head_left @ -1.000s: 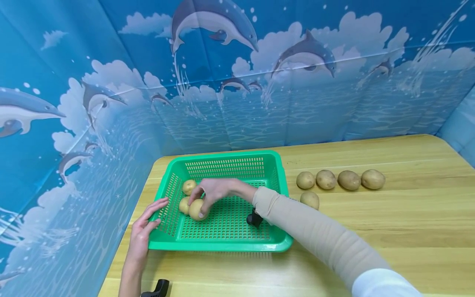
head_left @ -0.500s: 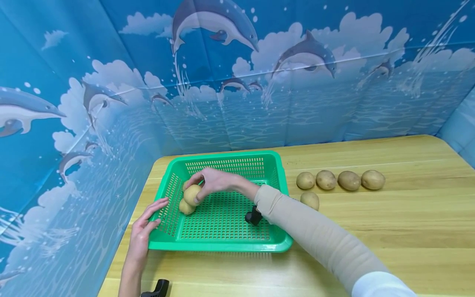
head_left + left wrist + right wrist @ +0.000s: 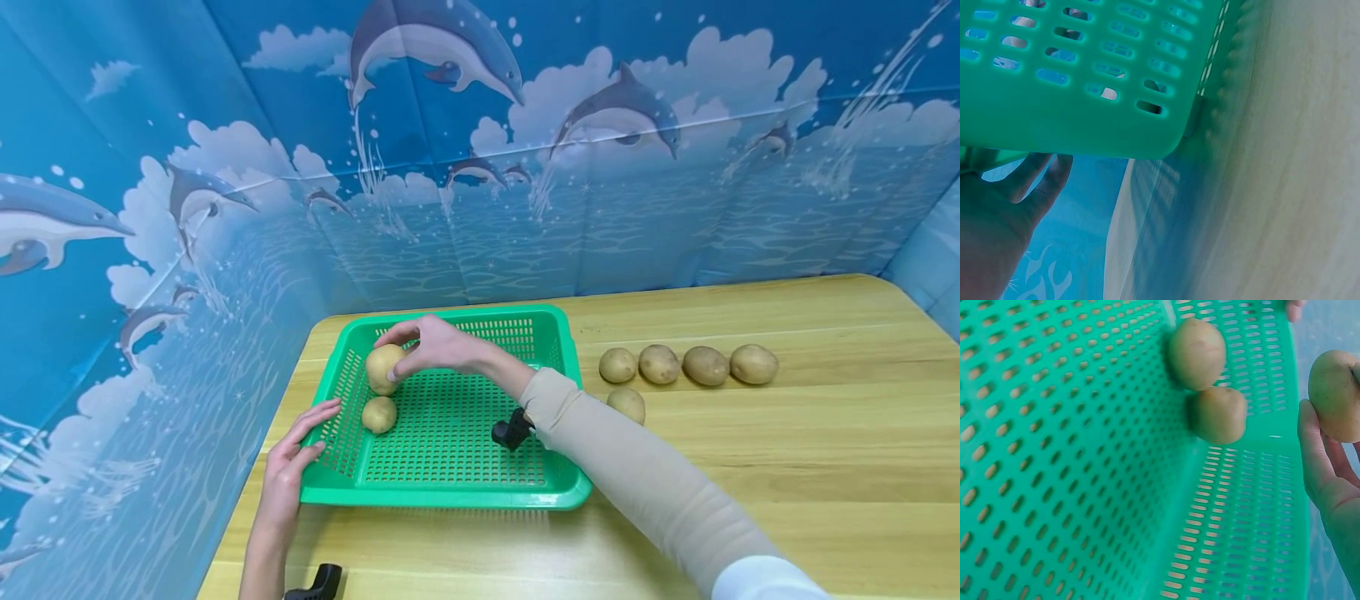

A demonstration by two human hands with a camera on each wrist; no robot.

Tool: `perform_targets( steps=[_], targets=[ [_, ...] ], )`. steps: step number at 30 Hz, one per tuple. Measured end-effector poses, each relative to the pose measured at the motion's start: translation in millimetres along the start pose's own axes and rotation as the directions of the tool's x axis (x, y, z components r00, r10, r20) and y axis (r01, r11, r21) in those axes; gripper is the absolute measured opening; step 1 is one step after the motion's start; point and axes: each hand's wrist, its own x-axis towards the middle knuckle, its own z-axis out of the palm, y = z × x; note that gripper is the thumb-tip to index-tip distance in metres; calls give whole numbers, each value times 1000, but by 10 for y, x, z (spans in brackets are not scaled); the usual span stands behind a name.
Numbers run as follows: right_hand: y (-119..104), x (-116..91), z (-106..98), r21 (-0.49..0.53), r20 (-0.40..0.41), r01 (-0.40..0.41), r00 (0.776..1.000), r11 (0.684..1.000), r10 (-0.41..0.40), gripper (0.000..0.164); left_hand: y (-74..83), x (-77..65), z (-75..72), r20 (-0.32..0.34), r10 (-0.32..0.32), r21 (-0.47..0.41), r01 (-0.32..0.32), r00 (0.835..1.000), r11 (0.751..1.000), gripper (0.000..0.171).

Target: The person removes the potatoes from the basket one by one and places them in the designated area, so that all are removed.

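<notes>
A green basket [image 3: 450,498] stands on the wooden table. My right hand [image 3: 435,343] holds a potato [image 3: 384,369] over the basket's far left part, fingers and thumb around its sides. In the right wrist view this held potato [image 3: 1332,394] is up at rim height, above two others. One potato [image 3: 379,415] lies near the basket's left wall; the other [image 3: 1221,415] is hidden behind the held one in the head view. My left hand [image 3: 285,462] rests on the basket's left rim, fingers straight and thumb spread; the left wrist view shows its fingers [image 3: 1047,184] at the rim.
Right of the basket, several potatoes [image 3: 705,365] form a row on the table [image 3: 750,467], with another potato [image 3: 626,404] in front, beside the basket. Dark wrist devices [image 3: 512,429] sit at both wrists. A dolphin-print curtain [image 3: 525,233] hangs behind and to the left.
My right hand has carried the potato from the basket's near left toward its far left, past the lower potato, which now shows fully. The left hand and basket have stayed put.
</notes>
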Motion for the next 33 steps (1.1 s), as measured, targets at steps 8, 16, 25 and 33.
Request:
perform_targets(
  steps=[8,16,25,33],
  targets=[
    [-129,-49,-46,36,-62,64,996,997,-61,47,6,4,-1,1,6,6,-6,1000,1000,46],
    [-264,-100,-62,128,-206,128,973,983,-99,47,-3,-1,-2,3,7,1,-7,1000,1000,45],
    [-363,-162,-37,85,-265,178,952,980,-150,47,-8,-7,-2,2,-7,0,7,1000,1000,44],
    [-497,-226,-24,9,-341,229,916,973,-212,46,-10,-5,-9,4,-23,1,23,1000,1000,44]
  ],
)
